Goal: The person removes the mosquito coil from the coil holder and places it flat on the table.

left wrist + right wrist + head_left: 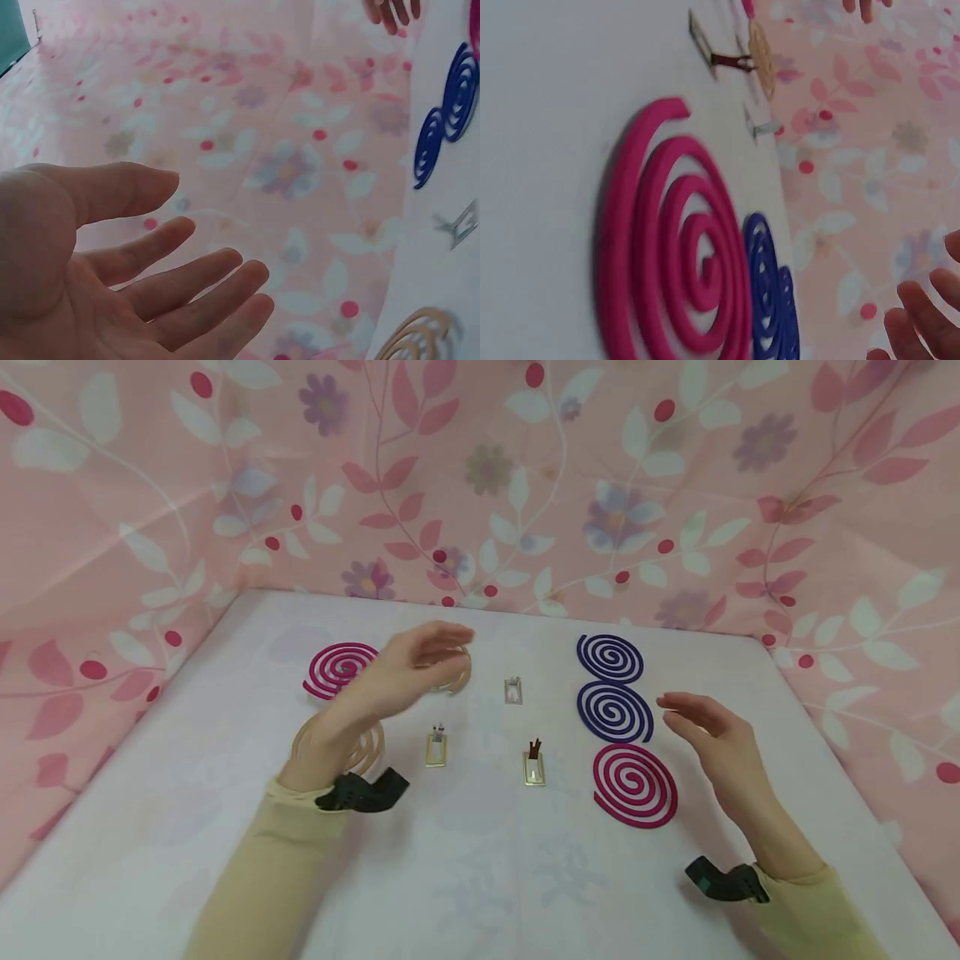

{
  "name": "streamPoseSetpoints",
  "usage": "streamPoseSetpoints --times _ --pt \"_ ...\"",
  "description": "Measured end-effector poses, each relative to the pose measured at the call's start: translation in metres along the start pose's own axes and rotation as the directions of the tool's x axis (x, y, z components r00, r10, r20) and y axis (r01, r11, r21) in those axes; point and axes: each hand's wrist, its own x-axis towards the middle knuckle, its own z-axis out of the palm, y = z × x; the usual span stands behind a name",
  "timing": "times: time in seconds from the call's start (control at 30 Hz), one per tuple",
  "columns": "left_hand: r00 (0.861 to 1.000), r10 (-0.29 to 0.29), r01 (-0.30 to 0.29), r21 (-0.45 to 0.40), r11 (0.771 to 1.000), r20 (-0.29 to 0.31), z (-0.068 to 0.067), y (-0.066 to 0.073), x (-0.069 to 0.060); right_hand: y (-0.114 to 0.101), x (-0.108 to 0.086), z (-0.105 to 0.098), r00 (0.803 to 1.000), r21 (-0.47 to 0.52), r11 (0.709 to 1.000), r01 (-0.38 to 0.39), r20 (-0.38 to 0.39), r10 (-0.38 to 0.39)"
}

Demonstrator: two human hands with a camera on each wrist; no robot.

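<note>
My left hand [401, 672] hovers over the left part of the table with loosely bent fingers, holding nothing. It partly covers a tan mosquito coil [467, 675] behind it and a magenta mosquito coil [341, 668] beside it. A second tan coil [379, 750] shows around the wrist. On the other side, my right hand [723, 752] hangs in the air, fingers relaxed, without a hold on anything. Nearest to it are two dark blue coils [611, 712] and a magenta coil [633, 781], in a column to its left.
Between the coil groups stand three small metal coil stands: a silver one [513, 692], a gold one [437, 750] and one with brown prongs [533, 768]. A white cloth [480, 893] covers the table. Floral pink fabric [525, 485] rises behind and at both sides.
</note>
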Motion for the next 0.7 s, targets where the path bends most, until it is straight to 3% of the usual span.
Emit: streamPoseSetpoints --times 0.13,0.23,0.33,0.5,0.7 --pt "0.992 0.001 0.001 0.015 1.0 -0.13 -0.043 0.005 -0.013 -0.029 0.008 0.008 0.998 0.192 0.98 0.055 -0.02 -0.052" --pt "0.978 0.0 -0.002 -0.011 1.0 -0.209 -0.067 0.002 -0.023 -0.051 0.017 0.017 0.995 0.377 0.921 0.097 -0.061 -0.08" --pt "0.961 0.018 -0.053 -0.116 0.992 -0.277 -0.085 -0.003 -0.032 -0.071 0.027 0.026 0.991 0.51 0.85 0.133 -0.087 -0.103" --pt "0.934 0.067 -0.167 -0.265 0.95 -0.35 -0.106 -0.01 -0.044 -0.104 0.042 0.043 0.985 0.612 0.772 0.171 -0.106 -0.134" --pt "0.909 0.06 -0.192 -0.287 0.939 -0.412 -0.113 -0.01 -0.051 -0.141 0.054 0.063 0.978 0.693 0.69 0.21 -0.132 -0.164"
